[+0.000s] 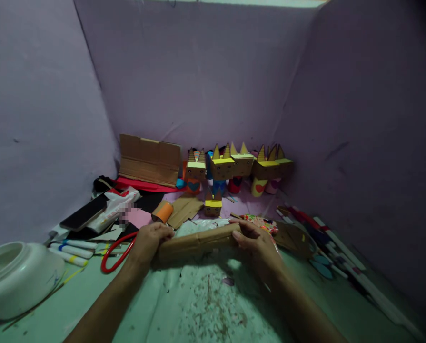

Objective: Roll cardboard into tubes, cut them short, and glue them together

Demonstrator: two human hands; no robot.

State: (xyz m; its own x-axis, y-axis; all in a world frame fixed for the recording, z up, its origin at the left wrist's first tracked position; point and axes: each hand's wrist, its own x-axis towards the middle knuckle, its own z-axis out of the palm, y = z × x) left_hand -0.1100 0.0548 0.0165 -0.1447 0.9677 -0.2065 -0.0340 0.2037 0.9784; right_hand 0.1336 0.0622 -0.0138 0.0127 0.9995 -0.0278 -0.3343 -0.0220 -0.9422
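Observation:
A long, narrow strip of brown cardboard [202, 240] is held level above the pale green work surface [184, 305]. My left hand [150, 243] grips its left end, fingers closed round it. At the other end my right hand [257, 243] pinches it between thumb and fingers. Just behind the strip stands a small cardboard head with pointed ears [213, 207] and a yellow top. To its left are a flat cardboard piece [186, 209] and an orange paper tube [163, 211]. A red loop-shaped handle [109, 262] lies beside my left wrist.
Cardboard figures [222, 167] on coloured tubes line the back wall. A folded cardboard sheet [148, 159] leans at back left. Markers [73, 250] and a white pot [23, 278] sit left. More markers and strips [359, 281] lie along the right wall. Dark specks dot the front surface.

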